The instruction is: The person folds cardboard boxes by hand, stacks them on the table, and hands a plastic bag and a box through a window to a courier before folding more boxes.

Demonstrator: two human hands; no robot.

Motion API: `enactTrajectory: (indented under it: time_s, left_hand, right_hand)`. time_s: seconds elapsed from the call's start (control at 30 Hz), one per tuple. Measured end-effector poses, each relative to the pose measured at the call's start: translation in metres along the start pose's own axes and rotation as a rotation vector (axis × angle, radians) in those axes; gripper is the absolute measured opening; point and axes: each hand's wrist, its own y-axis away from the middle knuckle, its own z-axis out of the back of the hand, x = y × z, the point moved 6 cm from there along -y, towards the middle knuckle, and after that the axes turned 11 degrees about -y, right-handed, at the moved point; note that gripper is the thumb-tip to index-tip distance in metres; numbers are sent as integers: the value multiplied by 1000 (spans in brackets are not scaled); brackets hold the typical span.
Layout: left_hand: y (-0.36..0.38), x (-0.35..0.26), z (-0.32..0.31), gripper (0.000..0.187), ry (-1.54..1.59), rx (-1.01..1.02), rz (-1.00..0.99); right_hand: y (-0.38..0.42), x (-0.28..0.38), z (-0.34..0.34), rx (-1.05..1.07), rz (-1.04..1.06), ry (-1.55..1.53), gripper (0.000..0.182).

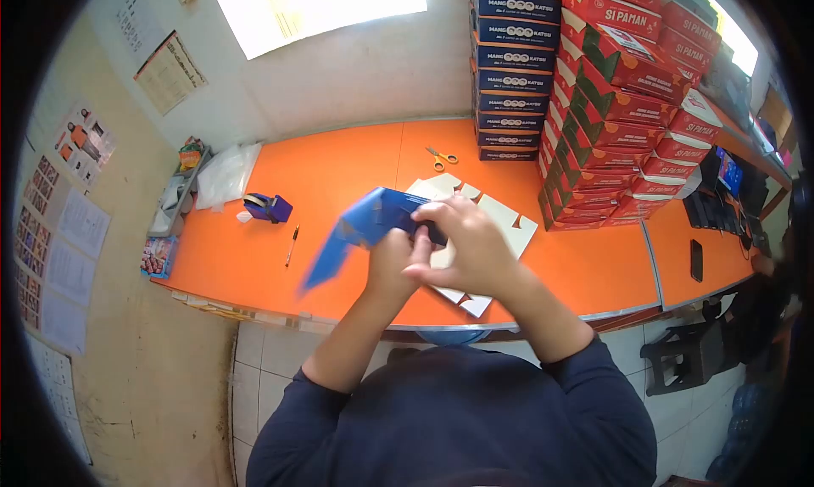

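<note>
A blue cardboard box blank (366, 219), partly folded and smeared by motion at its left end, is held up above the orange table. My left hand (393, 256) is closed on its lower side, most of the fingers hidden behind the card. My right hand (466, 243) curls over the right end of the blank, fingertips against its edge and thumb pointing left. Beneath both hands lie flat white cardboard blanks (507, 220) with notched edges, partly covered by my hands.
Scissors (441, 158), a tape dispenser (269, 207) and a pen (292, 246) lie on the orange table (339, 160). Dark blue boxes (513, 81) and red boxes (627, 131) stand in tall stacks at the back right. A phone (696, 260) lies far right; plastic bags (227, 177) lie left.
</note>
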Motion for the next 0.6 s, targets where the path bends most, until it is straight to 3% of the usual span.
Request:
enactTrajectory:
  time_s: [0.03,0.07,0.13,0.17,0.2,0.23,0.3,0.37,0.4,0.47,0.5,0.57,0.6]
  left_hand:
    - [-7,15,-14,29,-206,117,90]
    - [-12,10,-14,27,-69,-224,-248]
    - [2,29,-19,33,-234,-387,-518]
    - [3,39,-22,35,-535,-209,-442]
    - [0,51,-21,31,-634,-75,-259]
    - [0,64,-17,30,-399,-28,-187]
    - [-3,93,-9,29,71,61,-48]
    - [-8,110,-4,23,211,71,-246]
    - [-15,124,-8,25,258,63,-213]
    - [-13,104,6,26,-15,-201,-328]
    - [-9,92,18,20,-123,-237,-430]
    - [-8,92,33,14,-261,-239,-472]
    - [2,84,43,12,-710,-350,-595]
  right_hand:
    - [-3,3,-15,-72,8,109,45]
    - [-5,6,-30,-145,9,217,42]
    - [-7,-15,-45,-224,-25,236,28]
    - [-16,-21,-39,-213,-17,221,20]
    - [-26,-31,-29,-174,-131,78,11]
    - [-33,-37,-21,-208,-27,178,12]
    - [-43,-34,-35,-25,244,240,13]
    - [-30,-39,-73,143,150,160,18]
    - [-25,-36,-85,55,102,143,20]
    - [-26,-37,-95,-58,-178,21,16]
    - [-29,-37,-97,-117,-331,-91,14]
    - [-26,-41,-109,-111,-288,-51,14]
    - [-22,-46,-116,-112,-273,-34,14]
